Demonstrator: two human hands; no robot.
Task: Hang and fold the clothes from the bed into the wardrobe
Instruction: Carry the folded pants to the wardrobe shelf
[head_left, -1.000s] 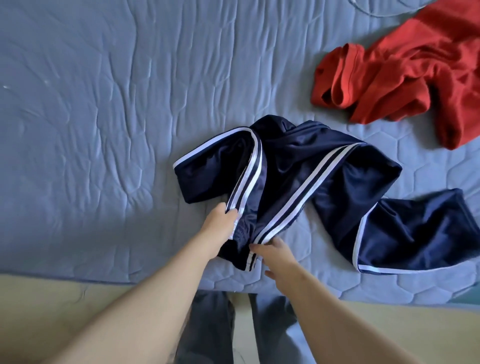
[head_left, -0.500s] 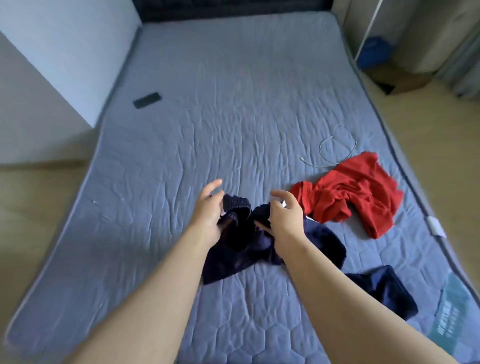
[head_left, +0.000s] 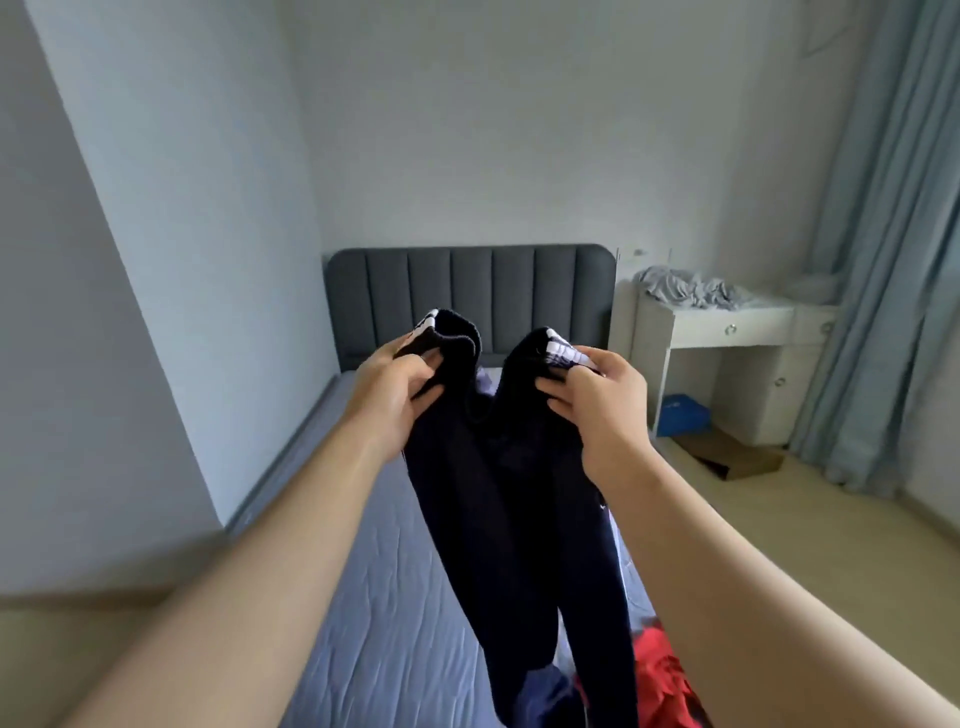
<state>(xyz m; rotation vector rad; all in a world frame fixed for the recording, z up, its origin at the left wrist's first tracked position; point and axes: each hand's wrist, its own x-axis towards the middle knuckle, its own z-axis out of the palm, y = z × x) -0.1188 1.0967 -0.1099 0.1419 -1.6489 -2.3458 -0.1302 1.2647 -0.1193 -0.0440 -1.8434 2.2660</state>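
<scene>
Dark navy track trousers (head_left: 519, 519) with white side stripes hang in the air in front of me, above the blue quilted bed (head_left: 395, 613). My left hand (head_left: 397, 395) grips the waistband's left side and my right hand (head_left: 597, 400) grips its right side, both raised at chest height. The legs droop down toward the mattress. A red garment (head_left: 662, 675) lies crumpled on the bed at the lower right, partly hidden by my right forearm and the trousers.
A grey padded headboard (head_left: 467, 291) stands against the far wall. A white dressing table (head_left: 727, 338) with grey cloth on top sits right of the bed, a blue bag (head_left: 680, 415) and cardboard under it. Light blue curtains (head_left: 893, 260) hang at right.
I lifted the navy trousers off the mattress and raised them high by the waistband. My view tilted up from the bed surface to the headboard and wall.
</scene>
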